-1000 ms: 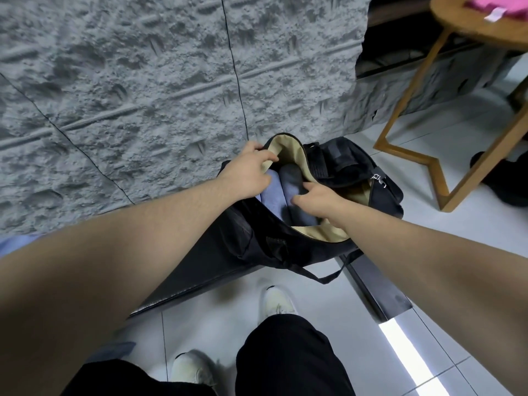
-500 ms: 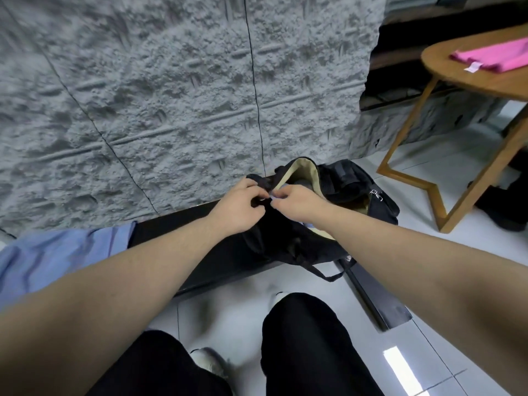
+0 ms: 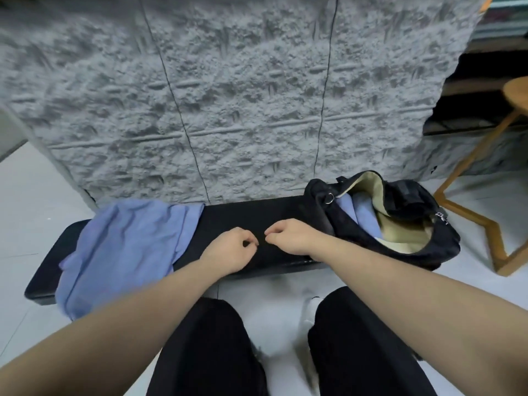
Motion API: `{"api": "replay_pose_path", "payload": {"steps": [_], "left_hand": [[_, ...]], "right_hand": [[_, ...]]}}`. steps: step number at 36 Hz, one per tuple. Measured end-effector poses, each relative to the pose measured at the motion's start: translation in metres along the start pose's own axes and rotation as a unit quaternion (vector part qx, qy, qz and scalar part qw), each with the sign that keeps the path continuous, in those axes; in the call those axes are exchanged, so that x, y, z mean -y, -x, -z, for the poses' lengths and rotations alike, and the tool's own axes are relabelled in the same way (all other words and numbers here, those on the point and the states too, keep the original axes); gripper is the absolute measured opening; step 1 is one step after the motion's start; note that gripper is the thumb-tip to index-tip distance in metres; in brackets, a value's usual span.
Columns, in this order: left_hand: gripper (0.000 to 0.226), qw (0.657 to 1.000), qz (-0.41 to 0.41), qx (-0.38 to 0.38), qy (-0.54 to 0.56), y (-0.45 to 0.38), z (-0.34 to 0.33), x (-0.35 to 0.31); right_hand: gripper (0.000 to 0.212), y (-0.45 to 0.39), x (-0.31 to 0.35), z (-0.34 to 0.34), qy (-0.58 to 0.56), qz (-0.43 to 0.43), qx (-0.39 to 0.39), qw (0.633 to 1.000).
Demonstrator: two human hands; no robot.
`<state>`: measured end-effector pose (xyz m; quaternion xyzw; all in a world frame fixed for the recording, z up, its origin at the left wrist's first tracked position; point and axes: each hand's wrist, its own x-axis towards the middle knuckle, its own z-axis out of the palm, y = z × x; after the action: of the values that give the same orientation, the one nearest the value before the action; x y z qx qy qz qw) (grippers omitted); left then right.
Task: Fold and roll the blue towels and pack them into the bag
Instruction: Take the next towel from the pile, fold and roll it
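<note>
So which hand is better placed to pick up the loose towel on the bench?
Probably the left hand. It hangs just beside the loose towel on the bench, and holds nothing. The right hand is also empty, but lies on the bag side, farther from the towel.

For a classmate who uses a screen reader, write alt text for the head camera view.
Two empty hands, left hand and right hand, hang with curled fingers over a black bench. A loose blue towel lies at its left end; at its right, an open black bag holds rolled blue towels.
</note>
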<state>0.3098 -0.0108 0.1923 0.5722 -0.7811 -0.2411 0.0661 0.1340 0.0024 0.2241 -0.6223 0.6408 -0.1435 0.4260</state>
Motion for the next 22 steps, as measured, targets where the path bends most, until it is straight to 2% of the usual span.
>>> {"api": "replay_pose_path", "payload": {"steps": [5, 10, 12, 15, 19, 22], "left_hand": [[0.026, 0.997, 0.081, -0.013, 0.008, 0.01, -0.008, 0.065], [0.002, 0.983, 0.167, -0.061, 0.052, 0.024, -0.018, 0.123], [0.01, 0.977, 0.198, -0.064, 0.052, 0.03, -0.022, 0.144], [0.02, 0.975, 0.212, -0.06, -0.014, 0.039, -0.029, 0.167], [0.01, 0.966, 0.221, -0.12, -0.063, 0.045, -0.032, 0.187], [0.024, 0.957, 0.244, -0.143, -0.068, 0.047, -0.033, 0.201]], "right_hand": [[0.023, -0.018, 0.01, -0.033, -0.01, -0.007, 0.037, 0.999], [0.022, -0.037, 0.011, -0.065, -0.016, -0.012, 0.066, 0.998], [0.019, -0.046, 0.011, -0.077, -0.016, -0.015, 0.079, 0.997], [0.021, -0.057, 0.01, -0.092, -0.013, -0.023, 0.104, 0.994], [0.025, -0.068, 0.011, -0.106, -0.017, -0.03, 0.124, 0.992], [0.023, -0.078, 0.012, -0.119, -0.015, -0.036, 0.136, 0.99]]}}
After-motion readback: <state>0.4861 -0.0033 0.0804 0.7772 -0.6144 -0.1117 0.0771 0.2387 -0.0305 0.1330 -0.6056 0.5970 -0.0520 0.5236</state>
